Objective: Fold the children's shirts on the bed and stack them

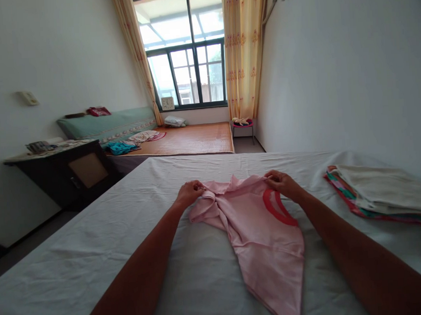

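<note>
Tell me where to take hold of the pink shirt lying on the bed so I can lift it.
Probably by its far edge: the pink shirt lies flat with that bunched edge away from you. The left hand and right hand already pinch that edge's two ends from above, so the narrower near end would hang down.

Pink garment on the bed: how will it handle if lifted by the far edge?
The pink garment is probably floppy: it lies creased and bunched where the left hand and right hand pinch it. It is likely light, being thin cloth. It would probably drag across the white sheet rather than slide cleanly.
</note>
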`<state>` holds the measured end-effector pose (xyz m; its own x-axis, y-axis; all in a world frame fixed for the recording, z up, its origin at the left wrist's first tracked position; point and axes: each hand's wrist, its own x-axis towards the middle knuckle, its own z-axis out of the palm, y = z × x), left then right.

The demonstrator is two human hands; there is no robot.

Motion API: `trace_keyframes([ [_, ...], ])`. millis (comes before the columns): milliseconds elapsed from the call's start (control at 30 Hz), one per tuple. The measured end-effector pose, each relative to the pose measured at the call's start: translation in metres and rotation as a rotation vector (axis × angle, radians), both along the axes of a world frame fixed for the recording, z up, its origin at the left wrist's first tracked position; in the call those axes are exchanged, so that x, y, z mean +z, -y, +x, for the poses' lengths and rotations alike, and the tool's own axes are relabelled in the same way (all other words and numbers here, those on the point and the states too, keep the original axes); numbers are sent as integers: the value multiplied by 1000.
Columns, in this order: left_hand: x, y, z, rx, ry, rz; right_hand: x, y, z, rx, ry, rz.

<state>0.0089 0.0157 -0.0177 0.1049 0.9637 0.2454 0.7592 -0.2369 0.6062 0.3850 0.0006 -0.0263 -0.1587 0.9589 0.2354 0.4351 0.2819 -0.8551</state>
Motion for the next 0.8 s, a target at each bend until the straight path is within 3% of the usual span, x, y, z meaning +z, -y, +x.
trace_keyframes([
  [100, 14, -7, -15, 16, 364, -9, 16, -2, 12, -54, -116, -39],
  [200, 30, -22, -14, 40, 622, -81, 28, -17, 19, -155, -5, -12],
  [367, 51, -58, 3, 129, 706, 37, 50, -53, 13, -490, 217, 231],
  [433, 52, -63, 6, 142, 629, 93, 57, -55, 9, -519, 247, 338],
  [533, 41, -52, 6, -68, 364, 94, 57, -33, 4, -320, 364, 390],
  [633, 16, -28, 9, -386, 89, -22, 43, 15, 0, 136, 429, 153],
  [700, 1, -12, 15, -468, -64, -41, 30, 49, -4, 384, 451, -17],
  [800, -7, 2, 24, -502, -191, 14, 16, 88, -11, 444, 482, -46],
])
